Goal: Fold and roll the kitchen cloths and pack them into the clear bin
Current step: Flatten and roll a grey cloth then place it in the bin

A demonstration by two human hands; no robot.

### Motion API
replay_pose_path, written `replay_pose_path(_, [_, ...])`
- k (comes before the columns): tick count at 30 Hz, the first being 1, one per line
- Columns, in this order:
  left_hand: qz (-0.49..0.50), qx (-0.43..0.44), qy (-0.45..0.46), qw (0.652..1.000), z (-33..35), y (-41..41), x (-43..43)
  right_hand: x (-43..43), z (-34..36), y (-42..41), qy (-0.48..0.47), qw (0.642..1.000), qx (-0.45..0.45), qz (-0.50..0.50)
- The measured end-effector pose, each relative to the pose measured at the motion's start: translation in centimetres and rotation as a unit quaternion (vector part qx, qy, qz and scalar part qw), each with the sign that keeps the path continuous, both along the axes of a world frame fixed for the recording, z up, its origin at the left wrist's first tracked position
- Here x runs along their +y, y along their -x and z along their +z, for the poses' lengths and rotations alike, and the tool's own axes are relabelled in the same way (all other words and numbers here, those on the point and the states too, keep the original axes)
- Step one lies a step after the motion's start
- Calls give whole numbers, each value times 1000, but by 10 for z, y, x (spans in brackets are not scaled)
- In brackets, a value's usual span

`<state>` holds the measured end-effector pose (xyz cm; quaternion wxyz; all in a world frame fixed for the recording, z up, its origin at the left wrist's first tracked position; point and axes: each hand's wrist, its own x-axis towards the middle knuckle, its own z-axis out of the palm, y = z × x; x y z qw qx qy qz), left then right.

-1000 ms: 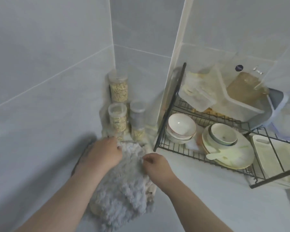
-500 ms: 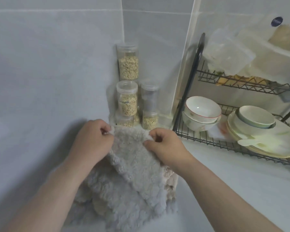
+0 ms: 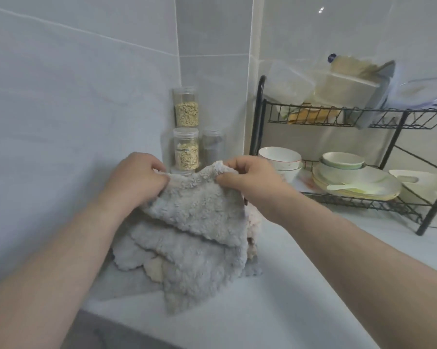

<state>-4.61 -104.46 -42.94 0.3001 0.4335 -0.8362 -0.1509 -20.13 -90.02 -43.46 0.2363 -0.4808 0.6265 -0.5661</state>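
Note:
A fluffy grey kitchen cloth [image 3: 197, 210] hangs lifted by its top edge above a pile of more grey and cream cloths [image 3: 187, 263] on the white counter. My left hand [image 3: 136, 177] pinches the cloth's left corner, and my right hand [image 3: 247, 180] pinches its right corner. The cloth's lower edge still rests on the pile. A clear plastic bin [image 3: 288, 89] sits on the top shelf of the black dish rack at the right.
Stacked clear jars of grain [image 3: 186, 137] stand in the tiled corner just behind the cloth. The black wire dish rack [image 3: 363, 197] holds bowls [image 3: 280, 159] and plates [image 3: 355, 182] at the right. The counter's front edge [image 3: 111, 316] runs below the pile.
Both hands went from pressing on the pile to pinching the top cloth's corners and raising it. The camera view tilted up and drew closer.

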Motion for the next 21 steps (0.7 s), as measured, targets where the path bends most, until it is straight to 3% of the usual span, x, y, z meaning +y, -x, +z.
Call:
replay_pose_path(3, [-6,-165,97,982,21,-12,24,28,17,-14,21,999,24,7])
replay_pose_path(5, [-128,-151,128,972,38,-12,42,46,33,-22,21,998,54,24])
replay_pose_path(7, [-298,-62,10,953,58,-9,69,67,52,-27,26,994,99,36])
replay_pose_path(9, [-400,-38,-116,909,73,-4,86,88,71,-28,37,991,119,39])
replay_pose_path(13, [-484,-4,-234,843,89,7,107,135,98,-22,42,991,122,19])
replay_pose_path(16, [-567,-7,-341,750,95,24,136,175,113,-11,46,992,115,-27])
replay_pose_path(17, [-582,-16,-347,735,96,32,149,189,118,-7,46,991,118,-43])
replay_pose_path(21, [-565,3,-332,756,87,63,201,239,132,-1,30,980,163,-109])
